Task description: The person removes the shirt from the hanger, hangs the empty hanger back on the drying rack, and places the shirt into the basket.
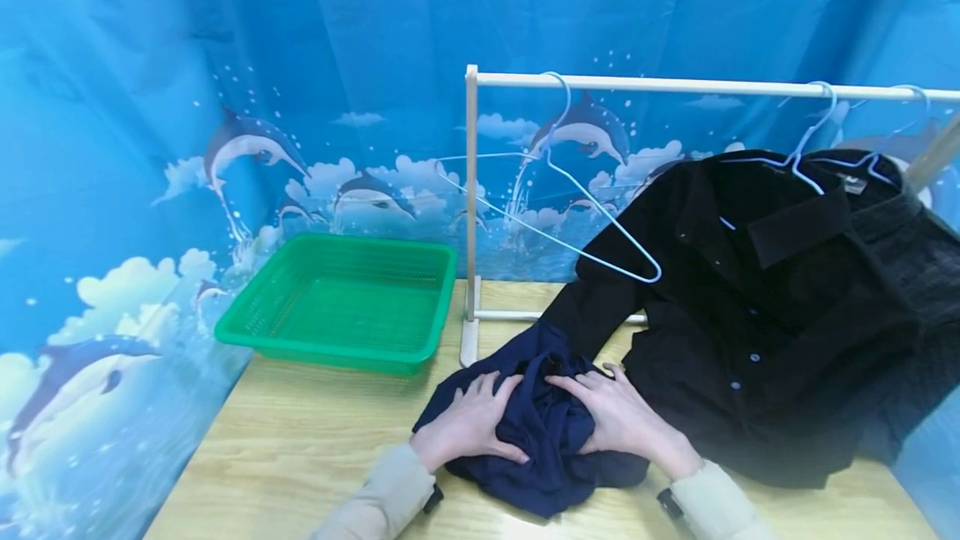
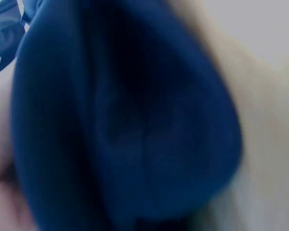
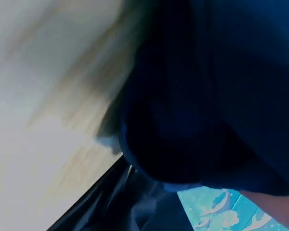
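A crumpled navy-blue garment (image 1: 543, 473) lies bunched on the table, its kind hidden by the folds. My left hand (image 1: 472, 419) grips its left side, thumb toward me and fingers on the far side. On the right side, my right hand (image 1: 615, 415) holds the gathered cloth between thumb and fingers. Dark blue fabric (image 2: 135, 125) fills most of the left wrist view, with part of the hand at the left edge. The right wrist view shows a loose fold of the garment (image 3: 192, 106) over the wooden tabletop.
A green plastic basket (image 1: 337, 361) stands at the back left. Behind the hands rises a white clothes rack (image 1: 471, 190) with a bare light-blue hanger (image 1: 600, 207). A black shirt (image 1: 720, 340) and another dark garment (image 1: 933, 273) hang at right, the shirt spilling onto the table (image 1: 285, 440).
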`<control>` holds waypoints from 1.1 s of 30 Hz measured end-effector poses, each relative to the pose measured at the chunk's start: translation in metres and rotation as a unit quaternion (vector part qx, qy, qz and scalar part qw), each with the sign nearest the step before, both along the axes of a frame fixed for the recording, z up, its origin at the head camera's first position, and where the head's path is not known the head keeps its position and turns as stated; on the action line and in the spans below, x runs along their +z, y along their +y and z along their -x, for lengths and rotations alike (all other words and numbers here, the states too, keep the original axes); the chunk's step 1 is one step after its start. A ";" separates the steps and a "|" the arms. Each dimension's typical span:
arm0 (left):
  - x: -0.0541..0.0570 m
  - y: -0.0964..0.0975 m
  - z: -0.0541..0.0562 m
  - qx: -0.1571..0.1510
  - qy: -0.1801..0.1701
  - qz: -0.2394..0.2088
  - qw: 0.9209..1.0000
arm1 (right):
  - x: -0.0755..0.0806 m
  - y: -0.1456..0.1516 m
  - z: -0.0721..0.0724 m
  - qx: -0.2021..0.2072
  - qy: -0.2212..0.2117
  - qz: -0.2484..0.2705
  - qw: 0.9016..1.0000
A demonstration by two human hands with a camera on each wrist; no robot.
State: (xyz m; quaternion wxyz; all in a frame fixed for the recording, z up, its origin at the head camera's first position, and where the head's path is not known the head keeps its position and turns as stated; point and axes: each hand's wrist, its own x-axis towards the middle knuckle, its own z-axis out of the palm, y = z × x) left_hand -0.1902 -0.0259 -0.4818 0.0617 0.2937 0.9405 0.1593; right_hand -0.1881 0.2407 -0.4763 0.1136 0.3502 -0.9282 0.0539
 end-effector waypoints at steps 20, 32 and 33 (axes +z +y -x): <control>0.054 -0.009 0.001 -0.009 0.241 -0.065 0.968 | 0.049 -0.029 -0.007 -0.017 0.200 0.108 0.974; 0.109 -0.042 0.003 -0.044 0.347 -0.059 0.935 | 0.096 -0.046 0.002 0.014 0.242 0.150 0.959; 0.113 -0.045 0.004 -0.040 0.357 -0.056 0.931 | 0.098 -0.049 0.003 0.016 0.249 0.155 0.956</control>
